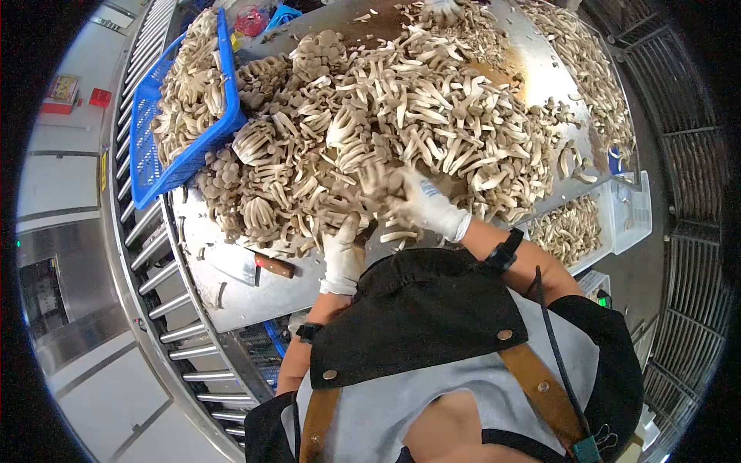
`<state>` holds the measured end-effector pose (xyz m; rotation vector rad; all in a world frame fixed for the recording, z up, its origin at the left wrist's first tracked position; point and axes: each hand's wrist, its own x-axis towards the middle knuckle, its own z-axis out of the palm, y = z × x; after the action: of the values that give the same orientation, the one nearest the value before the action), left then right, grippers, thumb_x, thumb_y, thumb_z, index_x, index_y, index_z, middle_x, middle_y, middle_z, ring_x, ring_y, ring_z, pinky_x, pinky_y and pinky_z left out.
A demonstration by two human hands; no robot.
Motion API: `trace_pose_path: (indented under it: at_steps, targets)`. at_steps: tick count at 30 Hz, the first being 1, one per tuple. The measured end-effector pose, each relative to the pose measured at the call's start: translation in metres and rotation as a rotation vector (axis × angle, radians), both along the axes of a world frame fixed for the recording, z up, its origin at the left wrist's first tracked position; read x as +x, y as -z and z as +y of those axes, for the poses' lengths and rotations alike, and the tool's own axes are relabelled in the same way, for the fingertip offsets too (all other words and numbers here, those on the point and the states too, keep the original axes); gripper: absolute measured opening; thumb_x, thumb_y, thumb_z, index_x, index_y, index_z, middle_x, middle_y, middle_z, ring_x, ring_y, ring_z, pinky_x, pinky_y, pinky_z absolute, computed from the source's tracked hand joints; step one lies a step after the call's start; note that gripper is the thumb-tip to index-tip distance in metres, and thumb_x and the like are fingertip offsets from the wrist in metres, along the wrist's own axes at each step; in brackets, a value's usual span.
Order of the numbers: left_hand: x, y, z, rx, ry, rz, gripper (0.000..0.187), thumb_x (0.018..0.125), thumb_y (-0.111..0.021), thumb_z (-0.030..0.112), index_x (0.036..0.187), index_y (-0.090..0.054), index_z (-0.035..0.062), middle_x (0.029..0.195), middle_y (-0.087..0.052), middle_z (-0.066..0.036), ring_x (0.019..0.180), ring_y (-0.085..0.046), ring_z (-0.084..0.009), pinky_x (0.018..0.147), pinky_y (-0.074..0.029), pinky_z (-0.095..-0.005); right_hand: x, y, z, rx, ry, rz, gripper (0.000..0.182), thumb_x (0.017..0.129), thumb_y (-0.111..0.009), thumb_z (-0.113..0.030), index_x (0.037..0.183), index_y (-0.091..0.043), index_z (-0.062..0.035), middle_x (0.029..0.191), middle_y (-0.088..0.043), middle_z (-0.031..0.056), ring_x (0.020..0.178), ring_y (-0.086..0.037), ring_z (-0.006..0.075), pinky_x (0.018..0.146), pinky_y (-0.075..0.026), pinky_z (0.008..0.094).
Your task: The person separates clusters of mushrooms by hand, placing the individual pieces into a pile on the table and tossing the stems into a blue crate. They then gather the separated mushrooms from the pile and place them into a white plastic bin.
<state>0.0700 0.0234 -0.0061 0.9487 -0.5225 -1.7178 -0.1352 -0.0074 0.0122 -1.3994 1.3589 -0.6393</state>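
Observation:
A broad heap of brown-capped, pale-stemmed mushrooms [432, 100] covers the metal table, some loose and some in clumps. My left hand [341, 258], in a white glove, is at the heap's near edge with its thumb against a mushroom clump [340, 210]; its other fingers are partly hidden. To its right, my gloved right hand [434, 208] has its fingers curled round a mushroom cluster [380, 184], blurred by motion. A knife [274, 266] with a wide blade and a reddish-brown wooden handle lies flat, left of my left hand.
A blue plastic basket [230, 69] full of mushroom clumps stands at the left, by a roller conveyor [168, 307]. Another person's gloved hand [443, 9] reaches in at the far edge. White bins [633, 220], one with mushrooms, sit low at the right beyond the metal table [231, 297].

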Motion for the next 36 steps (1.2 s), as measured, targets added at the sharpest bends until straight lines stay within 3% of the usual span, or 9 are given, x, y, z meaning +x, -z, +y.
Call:
trace_pose_path:
  at_steps: [4, 7, 11, 14, 18, 24, 27, 30, 36]
  targets:
    - [0.003, -0.009, -0.007, -0.022, 0.04, 0.049, 0.04, 0.09, -0.064, 0.01, 0.126, -0.05, 0.005, 0.111, -0.061, -0.008, 0.1, -0.061, -0.018, 0.089, -0.051, -0.0352, -0.022, -0.018, 0.006, -0.327, 0.02, 0.497, 0.064, 0.081, -0.073, -0.024, 0.13, -0.044, 0.0054, 0.126, -0.044, 0.0237, 0.112, -0.051, 0.0355, 0.096, -0.047, 0.0426]
    - [0.002, 0.027, -0.001, 0.014, 0.326, -0.067, 0.035, 0.089, -0.064, 0.009, 0.121, -0.05, 0.0064, 0.106, -0.061, -0.005, 0.094, -0.06, -0.0148, 0.084, -0.051, -0.032, -0.006, -0.012, 0.019, -0.167, -0.093, 0.09, 0.062, 0.083, -0.073, -0.02, 0.132, -0.044, 0.0026, 0.119, -0.052, 0.0178, 0.1, -0.057, 0.0273, 0.084, -0.051, 0.035]
    - [-0.024, -0.007, 0.003, 0.08, 0.038, 0.091, 0.022, 0.089, -0.061, 0.011, 0.11, -0.054, 0.0106, 0.099, -0.061, -0.004, 0.091, -0.062, -0.0186, 0.081, -0.054, -0.036, -0.015, -0.018, 0.024, 0.158, 0.201, -0.718, 0.03, 0.092, -0.061, -0.015, 0.117, -0.053, -0.0009, 0.098, -0.061, 0.0068, 0.077, -0.056, 0.0119, 0.068, -0.049, 0.025]
    - [-0.04, -0.002, 0.011, 0.087, 0.244, 0.132, 0.034, 0.091, -0.061, 0.013, 0.122, -0.051, 0.0043, 0.116, -0.059, -0.01, 0.101, -0.062, -0.0218, 0.089, -0.052, -0.0403, -0.027, -0.02, 0.042, 0.413, 0.115, -0.826, 0.029, 0.092, -0.062, -0.016, 0.115, -0.056, 0.0, 0.1, -0.061, 0.0061, 0.079, -0.056, 0.0099, 0.065, -0.048, 0.0224]
    - [-0.06, -0.006, 0.015, 0.163, 0.151, 0.144, 0.048, 0.089, -0.06, 0.008, 0.133, -0.043, 0.0131, 0.12, -0.056, -0.006, 0.11, -0.057, -0.0215, 0.089, -0.05, -0.0424, -0.05, -0.02, 0.034, 0.089, 0.187, -0.247, 0.037, 0.091, -0.064, -0.018, 0.118, -0.053, 0.0043, 0.102, -0.061, 0.01, 0.086, -0.057, 0.0131, 0.074, -0.049, 0.0249]
    - [-0.087, -0.005, 0.023, 0.191, 0.167, 0.144, 0.051, 0.089, -0.059, 0.003, 0.135, -0.04, 0.0137, 0.12, -0.056, -0.006, 0.107, -0.058, -0.0224, 0.089, -0.051, -0.0417, -0.085, 0.042, 0.025, 0.142, 0.237, -0.403, 0.039, 0.083, -0.072, -0.007, 0.116, -0.054, 0.0055, 0.101, -0.059, 0.008, 0.089, -0.056, 0.0127, 0.074, -0.047, 0.0266]
    - [-0.09, 0.013, 0.022, 0.168, 0.126, 0.123, 0.047, 0.089, -0.058, 0.002, 0.132, -0.042, 0.0115, 0.118, -0.057, -0.006, 0.107, -0.059, -0.0214, 0.09, -0.051, -0.0392, -0.126, -0.005, 0.019, -0.067, -0.022, 0.418, 0.053, 0.086, -0.068, -0.018, 0.131, -0.046, 0.0001, 0.108, -0.061, 0.0174, 0.093, -0.062, 0.0293, 0.081, -0.05, 0.0372]
    - [-0.104, -0.007, 0.024, 0.199, 0.053, 0.08, 0.045, 0.089, -0.058, 0.003, 0.13, -0.043, 0.011, 0.118, -0.057, -0.006, 0.107, -0.059, -0.0211, 0.09, -0.05, -0.0385, -0.168, -0.037, 0.01, -0.087, -0.172, 0.659, 0.073, 0.079, -0.073, -0.031, 0.137, -0.041, -0.0007, 0.116, -0.055, 0.023, 0.103, -0.058, 0.035, 0.09, -0.047, 0.0402]
    - [-0.121, 0.018, 0.029, 0.196, 0.061, 0.133, 0.046, 0.09, -0.061, 0.007, 0.132, -0.043, 0.0121, 0.12, -0.056, -0.006, 0.107, -0.058, -0.0223, 0.088, -0.05, -0.0399, -0.298, -0.025, 0.025, -0.222, 0.004, 0.643, 0.062, 0.078, -0.07, -0.026, 0.128, -0.046, 0.0002, 0.12, -0.053, 0.0261, 0.109, -0.056, 0.0375, 0.094, -0.045, 0.041]
